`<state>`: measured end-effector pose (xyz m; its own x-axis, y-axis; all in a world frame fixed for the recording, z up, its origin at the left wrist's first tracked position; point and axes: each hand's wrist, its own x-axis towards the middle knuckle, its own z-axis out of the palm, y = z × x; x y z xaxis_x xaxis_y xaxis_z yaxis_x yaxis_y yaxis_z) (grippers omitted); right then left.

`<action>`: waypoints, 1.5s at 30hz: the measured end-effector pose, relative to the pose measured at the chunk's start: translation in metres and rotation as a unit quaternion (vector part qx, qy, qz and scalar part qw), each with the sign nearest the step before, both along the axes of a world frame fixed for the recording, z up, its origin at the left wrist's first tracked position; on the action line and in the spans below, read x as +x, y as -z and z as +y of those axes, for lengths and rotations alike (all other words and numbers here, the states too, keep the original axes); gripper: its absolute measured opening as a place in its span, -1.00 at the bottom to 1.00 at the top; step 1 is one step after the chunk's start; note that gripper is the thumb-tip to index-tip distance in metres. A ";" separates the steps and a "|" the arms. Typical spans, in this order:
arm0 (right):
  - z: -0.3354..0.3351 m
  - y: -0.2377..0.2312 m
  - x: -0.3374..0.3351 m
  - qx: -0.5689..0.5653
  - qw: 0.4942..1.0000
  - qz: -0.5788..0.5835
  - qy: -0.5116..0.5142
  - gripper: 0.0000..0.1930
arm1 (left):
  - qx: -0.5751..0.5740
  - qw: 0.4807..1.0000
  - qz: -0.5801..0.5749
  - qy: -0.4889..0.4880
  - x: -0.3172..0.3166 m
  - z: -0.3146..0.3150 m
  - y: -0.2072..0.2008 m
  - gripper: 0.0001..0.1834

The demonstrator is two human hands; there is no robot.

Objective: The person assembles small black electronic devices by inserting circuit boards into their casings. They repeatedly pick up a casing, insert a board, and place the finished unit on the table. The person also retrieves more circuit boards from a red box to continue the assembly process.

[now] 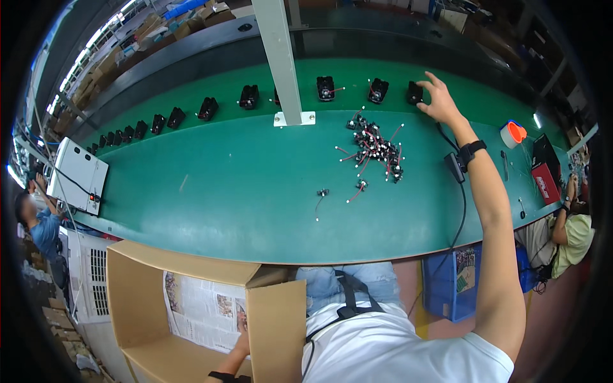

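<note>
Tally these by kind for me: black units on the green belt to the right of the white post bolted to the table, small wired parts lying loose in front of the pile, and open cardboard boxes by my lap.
Black units: 3
Loose wired parts: 2
Open cardboard box: 1
Total: 6

My right hand (440, 102) is stretched across the green bench (255, 191), fingers spread beside the rightmost black housing (414, 93) — whether they touch it, I cannot tell. More black housings (249, 97) line the far strip. Nearer me lies a heap of small wired parts (377, 148). My left hand (241, 345) — partly hidden — is in the cardboard box (137, 297), by printed newspaper (201, 309).
</note>
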<state>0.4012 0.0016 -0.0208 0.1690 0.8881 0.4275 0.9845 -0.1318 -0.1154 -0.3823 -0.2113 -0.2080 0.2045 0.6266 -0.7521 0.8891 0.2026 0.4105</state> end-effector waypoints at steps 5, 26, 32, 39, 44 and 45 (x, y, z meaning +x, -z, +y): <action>-0.036 -0.027 -0.077 0.026 0.988 0.105 -0.106 -0.47 | -0.019 0.999 -0.024 -0.027 0.019 -0.002 0.019 -0.09; -0.083 -0.036 -0.198 0.014 0.915 0.267 -0.302 -0.79 | -0.200 0.880 -0.416 -0.111 0.044 0.128 -0.216 -0.21; -0.081 -0.010 -0.247 -0.067 0.931 0.169 -0.317 -0.74 | 0.035 0.876 -0.481 0.002 0.121 0.182 -0.285 -0.40; -0.046 0.014 -0.274 -0.041 0.917 0.094 -0.386 -0.80 | -0.031 0.857 -0.510 -0.072 0.285 0.253 -0.241 -0.65; -0.056 -0.009 -0.256 -0.062 0.850 0.446 -0.273 -0.89 | -0.085 0.826 -0.553 -0.065 0.329 0.274 -0.226 -0.65; -0.059 -0.007 -0.246 -0.054 0.809 0.529 -0.252 -0.88 | -0.117 0.816 -0.563 -0.051 0.331 0.277 -0.226 -0.64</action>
<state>0.1550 -0.0572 -0.0134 -0.0067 0.9806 0.1957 0.2747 0.1900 -0.9426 -0.0515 0.0655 0.0185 0.8042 0.5504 -0.2242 -0.0528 0.4419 0.8955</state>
